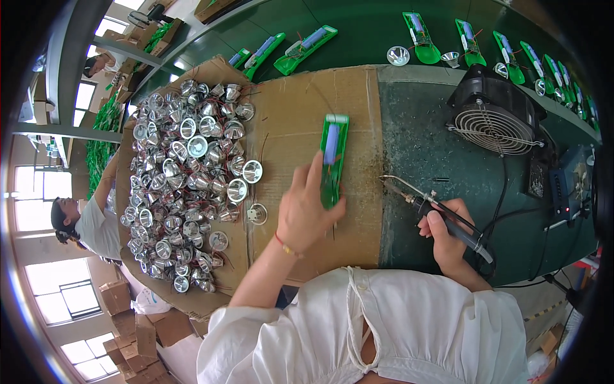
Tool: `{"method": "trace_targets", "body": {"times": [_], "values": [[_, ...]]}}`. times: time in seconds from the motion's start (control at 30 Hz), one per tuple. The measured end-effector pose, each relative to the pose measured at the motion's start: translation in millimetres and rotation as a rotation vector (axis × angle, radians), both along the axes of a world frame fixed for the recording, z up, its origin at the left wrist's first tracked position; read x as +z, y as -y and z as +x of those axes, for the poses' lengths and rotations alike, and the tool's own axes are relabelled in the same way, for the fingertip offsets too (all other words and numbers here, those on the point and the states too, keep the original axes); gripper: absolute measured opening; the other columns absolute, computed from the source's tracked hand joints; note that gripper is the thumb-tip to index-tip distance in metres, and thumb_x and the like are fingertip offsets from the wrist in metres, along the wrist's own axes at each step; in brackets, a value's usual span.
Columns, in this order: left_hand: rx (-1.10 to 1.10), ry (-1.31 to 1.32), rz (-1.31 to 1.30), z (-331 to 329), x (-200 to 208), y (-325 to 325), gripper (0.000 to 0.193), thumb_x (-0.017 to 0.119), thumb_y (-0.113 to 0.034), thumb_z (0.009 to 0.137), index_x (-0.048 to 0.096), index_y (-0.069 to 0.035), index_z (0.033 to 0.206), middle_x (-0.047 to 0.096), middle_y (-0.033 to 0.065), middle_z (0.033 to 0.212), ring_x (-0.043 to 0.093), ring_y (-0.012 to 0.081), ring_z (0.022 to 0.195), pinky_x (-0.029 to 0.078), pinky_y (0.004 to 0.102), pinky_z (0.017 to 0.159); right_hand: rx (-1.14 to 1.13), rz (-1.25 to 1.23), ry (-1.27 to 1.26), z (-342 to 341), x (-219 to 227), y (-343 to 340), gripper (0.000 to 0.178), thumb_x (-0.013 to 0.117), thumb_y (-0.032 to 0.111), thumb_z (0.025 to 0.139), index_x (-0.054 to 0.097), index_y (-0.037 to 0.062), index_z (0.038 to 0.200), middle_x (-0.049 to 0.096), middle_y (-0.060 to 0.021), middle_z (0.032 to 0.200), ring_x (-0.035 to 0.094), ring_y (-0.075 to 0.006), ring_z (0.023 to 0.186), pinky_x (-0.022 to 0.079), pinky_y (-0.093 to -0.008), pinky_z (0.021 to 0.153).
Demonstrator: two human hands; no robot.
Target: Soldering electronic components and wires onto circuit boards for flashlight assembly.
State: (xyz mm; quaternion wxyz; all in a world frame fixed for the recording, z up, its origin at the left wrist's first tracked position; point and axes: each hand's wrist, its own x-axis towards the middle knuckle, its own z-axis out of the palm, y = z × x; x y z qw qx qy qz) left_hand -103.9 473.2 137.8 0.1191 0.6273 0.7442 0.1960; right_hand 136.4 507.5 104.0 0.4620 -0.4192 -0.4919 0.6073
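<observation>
A long green plastic casing [345, 137] with a blue cylindrical battery cell [331, 144] in it lies lengthwise on the cardboard before me. My left hand [304, 214] is over its near part, index finger along the left side and thumb at the lower right, gripping it; the hand covers part of the casing and its wires. In my right hand [446, 233] is a soldering iron [441, 216] with a thin metal tube along it. Its tip points left, just above the cardboard's right edge and apart from the casing.
Left of the cardboard [294, 105] is a big heap of shiny reflector cups [185, 166] with thin wires. More green casings [419, 38] line the far shelf. A black fan [495, 115] and a blue power box [566, 192] stand right, cables trailing near my right hand. Another person [96, 221] is at left.
</observation>
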Motion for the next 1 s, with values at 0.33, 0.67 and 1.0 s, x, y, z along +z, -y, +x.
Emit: {"method": "trace_targets", "body": {"times": [0.33,0.67,1.0], "values": [[0.209,-0.041,0.49,-72.1,-16.2,-233.7,0.051,0.066,-0.034,0.069,0.05,-0.008,0.109,0.049,0.0138,0.113,0.048,0.0309,0.105,0.041,0.0429,0.083,0.017,-0.097,0.055,-4.7,-7.7,-0.9,0.014,0.061,0.006,0.08,0.05,-0.0012,0.084,0.06,-0.0098,0.068,0.058,-0.0107,0.058,0.048,-0.0227,0.053],[0.044,-0.217,-0.101,-137.4,-7.5,-194.7,0.029,0.064,-0.028,0.07,0.059,-0.008,0.091,0.063,0.0132,0.087,0.06,0.0306,0.085,0.047,0.0392,0.075,-0.039,-0.158,0.007,-7.4,-6.0,-11.0,0.012,0.058,0.005,0.082,0.049,-0.0014,0.085,0.059,-0.01,0.067,0.056,-0.0105,0.055,0.047,-0.0226,0.051],[0.031,-0.107,0.065,-125.6,-33.1,-194.8,0.044,0.071,-0.038,0.064,0.062,-0.005,0.092,0.059,0.0167,0.098,0.056,0.0301,0.093,0.045,0.0362,0.08,-0.038,-0.086,0.01,-13.5,-13.8,-5.2,0.013,0.057,0.009,0.082,0.048,0.0001,0.085,0.058,-0.0088,0.063,0.053,-0.0096,0.051,0.043,-0.0202,0.046]]}}
